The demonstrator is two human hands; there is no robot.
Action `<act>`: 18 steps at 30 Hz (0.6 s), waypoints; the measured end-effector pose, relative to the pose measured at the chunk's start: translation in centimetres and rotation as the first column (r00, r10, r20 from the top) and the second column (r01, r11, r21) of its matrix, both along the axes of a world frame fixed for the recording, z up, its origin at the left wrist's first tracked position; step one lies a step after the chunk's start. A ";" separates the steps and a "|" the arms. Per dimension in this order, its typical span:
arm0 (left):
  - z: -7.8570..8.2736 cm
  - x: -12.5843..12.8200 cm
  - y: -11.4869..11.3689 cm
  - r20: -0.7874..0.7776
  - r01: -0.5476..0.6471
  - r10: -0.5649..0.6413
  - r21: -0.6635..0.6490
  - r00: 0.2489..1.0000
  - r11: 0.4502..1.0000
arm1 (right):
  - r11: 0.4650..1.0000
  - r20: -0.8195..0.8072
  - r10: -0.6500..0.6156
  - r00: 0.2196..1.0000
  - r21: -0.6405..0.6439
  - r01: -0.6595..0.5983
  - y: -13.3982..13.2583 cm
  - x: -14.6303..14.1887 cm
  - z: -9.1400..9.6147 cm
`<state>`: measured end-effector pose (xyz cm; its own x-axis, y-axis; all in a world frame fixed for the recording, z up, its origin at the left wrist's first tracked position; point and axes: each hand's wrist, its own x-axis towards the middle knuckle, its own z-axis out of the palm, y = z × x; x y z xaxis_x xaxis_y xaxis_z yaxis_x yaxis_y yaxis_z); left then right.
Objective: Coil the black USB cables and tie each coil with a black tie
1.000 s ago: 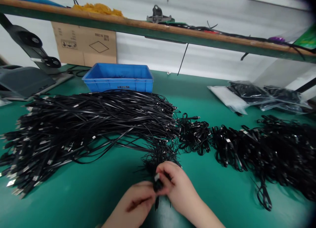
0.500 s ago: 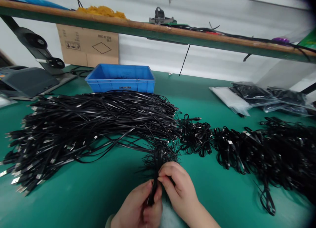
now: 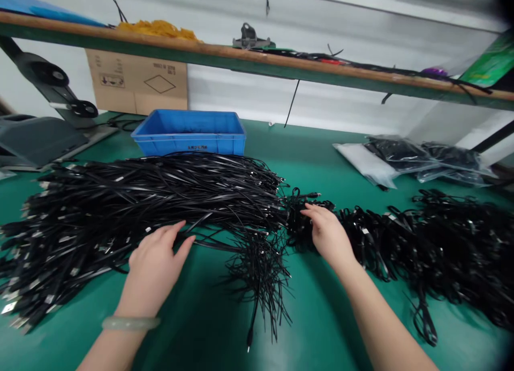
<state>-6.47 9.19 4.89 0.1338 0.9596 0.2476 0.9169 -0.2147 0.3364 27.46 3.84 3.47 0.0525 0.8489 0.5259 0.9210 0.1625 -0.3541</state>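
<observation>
My left hand [image 3: 156,261] reaches over the near edge of a wide pile of long, straight black USB cables [image 3: 168,183]. Thumb and forefinger are apart, close to a few stray cables, and nothing shows between them. My right hand [image 3: 331,234] is over a small heap of coiled cables [image 3: 297,221], its forefinger stretched out and no cable visibly gripped; the undersides of its fingers are hidden. Between the hands lies a bunch of thin black ties [image 3: 261,269], with a single cable end [image 3: 249,336] sticking out towards me.
A blue bin [image 3: 190,138] stands behind the cable pile. More coiled bundles [image 3: 441,248] spread along the right, with clear plastic bags [image 3: 417,157] behind. A shelf [image 3: 225,51] crosses above the green table [image 3: 193,328]. A grey machine [image 3: 36,138] sits at left.
Both hands held a folded black cable bundle near the front middle. They have parted: the left moved to the long cables, the right to the coiled heap, and the bundle has left my fingers.
</observation>
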 end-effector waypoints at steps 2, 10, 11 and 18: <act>-0.5 -0.9 0.9 -0.094 0.049 -0.053 -0.047 0.994 0.998 | 0.999 0.049 0.031 0.998 -0.033 -0.030 0.0 -1.2 -0.5; 1.6 0.5 -3.3 0.058 0.337 -0.336 -0.021 0.940 0.941 | 0.908 -0.084 0.401 0.912 -0.100 -0.408 -2.1 -12.1 1.3; 2.0 1.0 -4.2 0.132 0.391 -0.379 -0.078 0.916 0.917 | 0.894 -0.085 0.430 0.899 -0.101 -0.437 -1.9 -12.7 1.4; 2.4 0.1 -7.4 0.577 0.579 -0.346 -0.283 0.740 0.765 | 0.814 -0.321 0.575 0.753 0.132 -0.566 -1.5 -12.6 4.7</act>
<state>-6.40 1.78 7.28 0.5692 0.8222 -0.0045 0.4383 -0.2988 0.8477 14.86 2.33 8.17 -0.2633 0.7645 0.5884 0.4820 0.6326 -0.6062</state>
